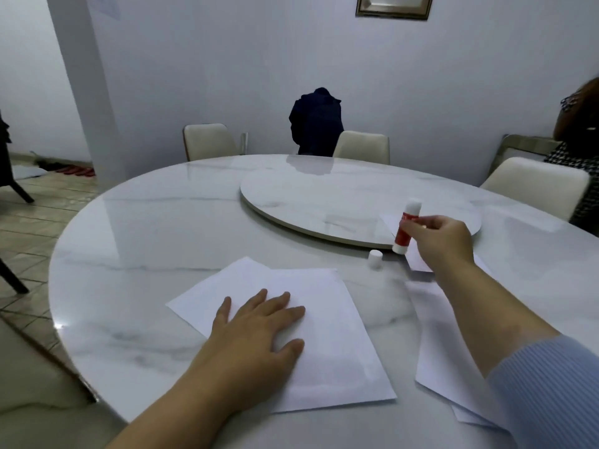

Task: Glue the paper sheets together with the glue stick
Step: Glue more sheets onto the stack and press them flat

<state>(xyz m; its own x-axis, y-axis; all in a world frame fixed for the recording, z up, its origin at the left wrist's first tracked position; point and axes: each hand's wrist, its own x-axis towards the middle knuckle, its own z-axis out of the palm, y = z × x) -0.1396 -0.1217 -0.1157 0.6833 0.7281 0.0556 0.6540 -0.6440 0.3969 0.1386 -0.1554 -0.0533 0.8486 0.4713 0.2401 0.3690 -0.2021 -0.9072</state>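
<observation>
Two overlapping white paper sheets (330, 345) lie on the marble table in front of me. My left hand (259, 332) rests flat on them with its fingers straight. Farther right, my right hand (437, 238) pinches a red and white glue stick (406, 223), held almost upright with its lower end near the table. The stick's white cap (375, 259) stands on the table just left of it. More white sheets (453, 367) lie under my right forearm, and another small piece shows beneath the right hand.
A round marble turntable (324, 196) sits in the middle of the round table (129, 254). Cream chairs (209, 140) ring the far side, one draped with a dark garment (316, 121). A person (580, 157) sits at the right edge.
</observation>
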